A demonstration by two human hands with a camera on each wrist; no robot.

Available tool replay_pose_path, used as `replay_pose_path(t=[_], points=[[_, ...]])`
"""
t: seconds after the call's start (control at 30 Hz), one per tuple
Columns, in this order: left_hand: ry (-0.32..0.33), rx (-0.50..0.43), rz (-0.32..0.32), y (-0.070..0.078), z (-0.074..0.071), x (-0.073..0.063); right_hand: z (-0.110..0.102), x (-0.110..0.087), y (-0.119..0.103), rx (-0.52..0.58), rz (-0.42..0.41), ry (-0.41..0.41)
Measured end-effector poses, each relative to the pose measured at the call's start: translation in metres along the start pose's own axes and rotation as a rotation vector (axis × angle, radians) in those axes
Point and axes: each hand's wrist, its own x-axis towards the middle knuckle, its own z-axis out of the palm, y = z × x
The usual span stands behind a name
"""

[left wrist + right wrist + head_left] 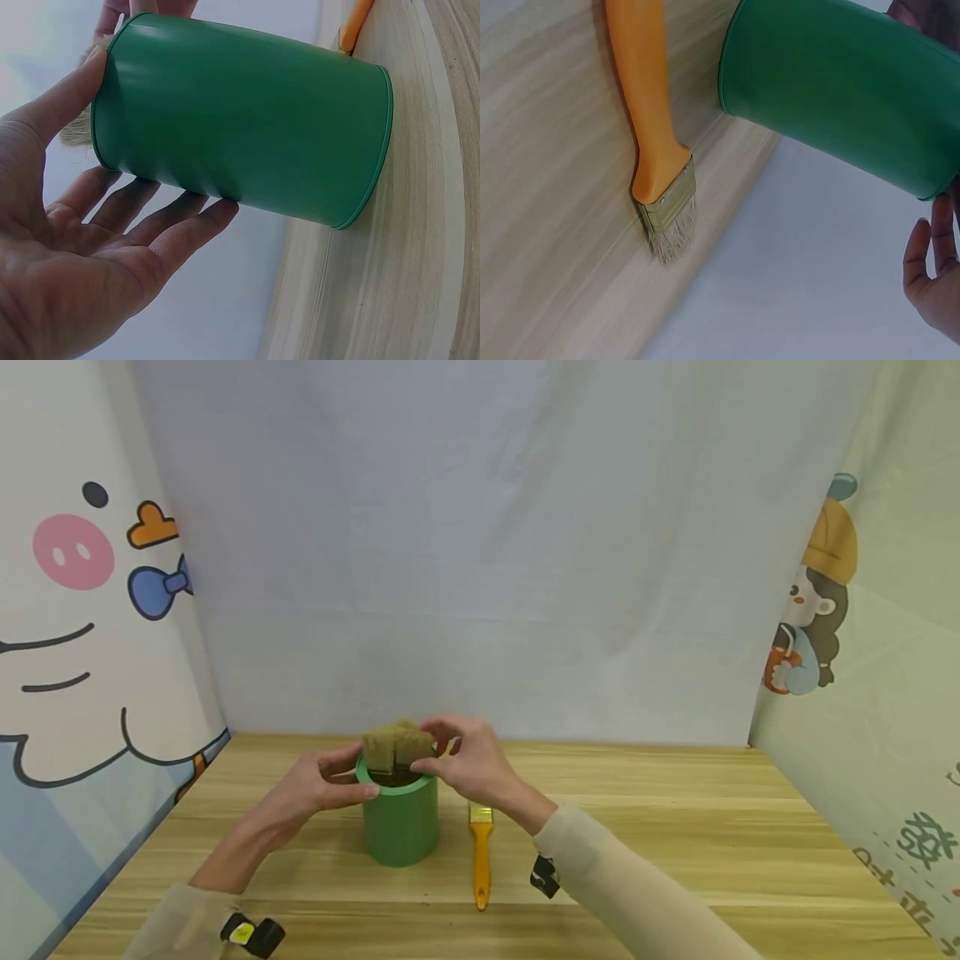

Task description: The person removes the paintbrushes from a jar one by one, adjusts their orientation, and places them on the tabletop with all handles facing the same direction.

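Head view: the pale wood-grained table (637, 827) runs across the lower half, with a plain white backdrop (487, 527) at twelve o'clock. A printed cloth (75, 693) with a pink-nosed animal hangs at nine, and a pale green cloth (877, 693) with a small figure at three. The green container (401, 827) stands upright near seven o'clock, a tan fibrous bundle (393, 743) poking out of its mouth. The left hand (318, 785) grips the rim, thumb and fingers apart; the right hand (476, 764) pinches the bundle's right end. A yellow-handled paintbrush (482, 864) lies at six; the right hand blocks its bristle tips.

Left wrist view: the table fills three o'clock, the container sits toward twelve, and the left hand's spread fingers and thumb hold it from eight. The bundle peeks out at ten, the paintbrush at one.

Right wrist view: table at nine, paintbrush at eleven, bristles visible, container at two. Fingers at four meet its rim; whose, I cannot tell.
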Motion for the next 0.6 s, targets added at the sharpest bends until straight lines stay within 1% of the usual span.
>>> replay_pose_path(t=[0.13,0.3,0.4,0.47,0.6], points=[[-0.003,-0.002,0.007,-0.0005,0.0000,-0.0008,0.0016,0.0007,-0.0032,-0.013,-0.024,-0.004],[-0.002,-0.002,0.012,-0.0014,-0.0003,-0.0009,-0.0004,0.0028,-0.0071,0.031,-0.031,0.010],[0.002,-0.002,0.012,-0.0018,-0.0004,-0.0003,-0.0013,0.0029,-0.0077,0.038,-0.040,0.008],[0.006,0.001,0.009,-0.0020,-0.0004,0.0001,-0.0015,0.0022,-0.0071,0.030,-0.045,-0.001],[0.015,0.007,0.000,-0.0021,-0.0001,0.0004,-0.0012,-0.0008,-0.0039,-0.043,-0.084,-0.024]])
